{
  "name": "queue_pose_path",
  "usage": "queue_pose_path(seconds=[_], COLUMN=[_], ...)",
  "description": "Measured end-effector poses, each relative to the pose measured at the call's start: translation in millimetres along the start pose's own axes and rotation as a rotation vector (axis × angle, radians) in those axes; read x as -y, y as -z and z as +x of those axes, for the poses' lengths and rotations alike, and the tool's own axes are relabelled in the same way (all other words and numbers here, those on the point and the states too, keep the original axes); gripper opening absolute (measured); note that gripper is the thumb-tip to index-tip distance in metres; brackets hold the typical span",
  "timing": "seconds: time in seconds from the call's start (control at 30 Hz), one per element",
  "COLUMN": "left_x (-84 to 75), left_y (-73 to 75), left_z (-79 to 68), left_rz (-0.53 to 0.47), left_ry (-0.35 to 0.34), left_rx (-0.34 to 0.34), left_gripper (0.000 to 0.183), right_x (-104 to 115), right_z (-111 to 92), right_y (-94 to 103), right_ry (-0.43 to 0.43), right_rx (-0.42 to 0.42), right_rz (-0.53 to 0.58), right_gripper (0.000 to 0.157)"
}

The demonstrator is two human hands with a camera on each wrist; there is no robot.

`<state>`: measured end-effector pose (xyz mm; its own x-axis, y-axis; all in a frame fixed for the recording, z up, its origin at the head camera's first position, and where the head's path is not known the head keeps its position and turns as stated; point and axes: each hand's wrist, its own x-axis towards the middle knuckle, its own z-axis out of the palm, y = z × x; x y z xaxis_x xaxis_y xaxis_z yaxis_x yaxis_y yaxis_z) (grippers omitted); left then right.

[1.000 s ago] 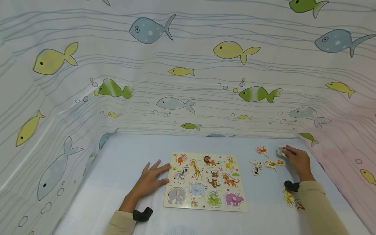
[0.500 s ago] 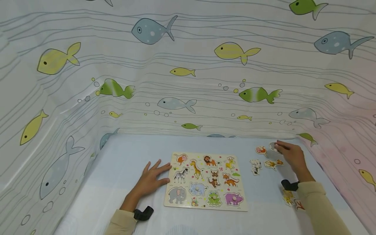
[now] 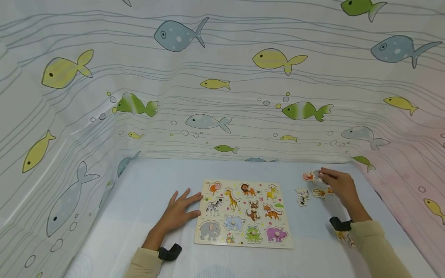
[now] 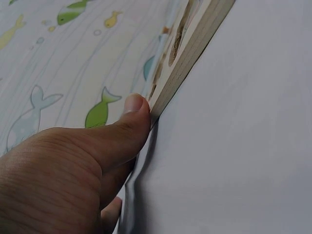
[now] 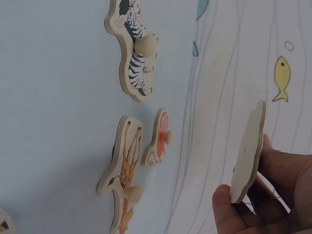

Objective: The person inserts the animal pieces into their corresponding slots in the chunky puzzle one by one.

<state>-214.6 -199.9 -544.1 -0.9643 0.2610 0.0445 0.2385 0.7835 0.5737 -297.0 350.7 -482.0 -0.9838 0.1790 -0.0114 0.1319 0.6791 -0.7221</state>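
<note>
My right hand pinches a grey puzzle piece at the back right, its bare wooden back showing in the right wrist view. It overlaps the red monkey piece in the head view. Close by lie the zebra piece and the giraffe piece, each with a wooden knob. The fingers of my left hand are spread against the left side of the wooden animal puzzle board; its thumb touches the board's edge in the left wrist view. Knobs show on the board's rhino, frog and hippo.
More puzzle pieces lie under my right wrist, partly covered by the sleeve and the black wrist camera. A fish-printed sheet rises behind and on both sides of the pale blue table surface.
My right hand has moved left with the grey piece, from right of the monkey piece to overlapping it. My left hand and the board have stayed in place.
</note>
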Motion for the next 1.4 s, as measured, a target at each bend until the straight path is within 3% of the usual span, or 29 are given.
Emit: queue_pose_path(seconds=[0.2,0.7,1.17,1.4], left_x=[0.5,4.0,1.6,1.5], left_y=[0.0,-3.3,-1.2,0.9], left_z=[-0.1,0.3,0.0,0.2], left_rz=[-0.001,-0.006,-0.019,-0.008], left_ry=[0.003,-0.035,-0.032,-0.037], left_rx=[0.003,-0.024,-0.016,-0.028], left_gripper=[0.061,0.061,0.060,0.060], right_x=[3.6,22.0,45.1,56.0], right_z=[-7.6,-29.2,-54.6,-67.2], right_y=[-5.5,-14.3,-39.8,-53.5], right_ry=[0.001,0.138,0.196,0.306], right_rx=[0.022,0.051,0.079,0.080], right_rz=[0.003,0.025,0.033,0.007], right_gripper=[0.049,0.050,0.040,0.030])
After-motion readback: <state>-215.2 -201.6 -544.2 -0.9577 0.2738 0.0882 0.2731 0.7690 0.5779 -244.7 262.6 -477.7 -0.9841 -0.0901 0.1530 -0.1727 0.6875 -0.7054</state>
